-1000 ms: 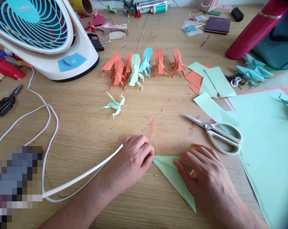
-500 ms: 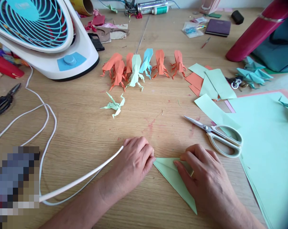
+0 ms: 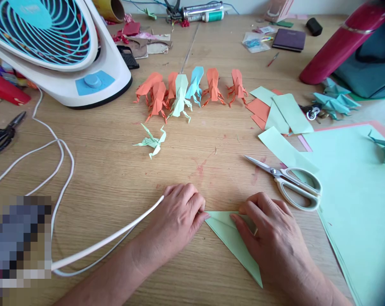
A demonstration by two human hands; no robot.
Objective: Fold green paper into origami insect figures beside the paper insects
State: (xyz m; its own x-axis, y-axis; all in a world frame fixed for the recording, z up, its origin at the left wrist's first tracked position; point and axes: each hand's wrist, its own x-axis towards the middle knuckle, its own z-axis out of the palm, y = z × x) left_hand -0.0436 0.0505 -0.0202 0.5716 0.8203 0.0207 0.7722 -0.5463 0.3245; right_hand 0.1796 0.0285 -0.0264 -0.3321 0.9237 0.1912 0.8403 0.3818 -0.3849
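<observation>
A pale green sheet of origami paper (image 3: 235,242), folded to a triangle, lies on the wooden table between my hands. My left hand (image 3: 184,216) pinches its left corner between thumb and curled fingers. Over the upper right part rests my right hand (image 3: 270,233), thumb and fingers closed on the top edge and hiding the right side of the paper. The triangle's lower tip points toward me. Just beyond my right hand lie white-handled scissors (image 3: 288,180). A small pale green folded figure (image 3: 152,141) stands further back, left of centre.
Several orange paper figures (image 3: 213,87), with a blue one (image 3: 196,85), stand in a row behind. A fan (image 3: 84,80) stands at the left, its white cable (image 3: 109,236) passing by my left arm. Large green sheets (image 3: 358,191) and a red bottle (image 3: 341,46) are at the right.
The whole view has shifted very slightly. Both hands keep the same hold on the folded paper, and nothing on the table has visibly moved.
</observation>
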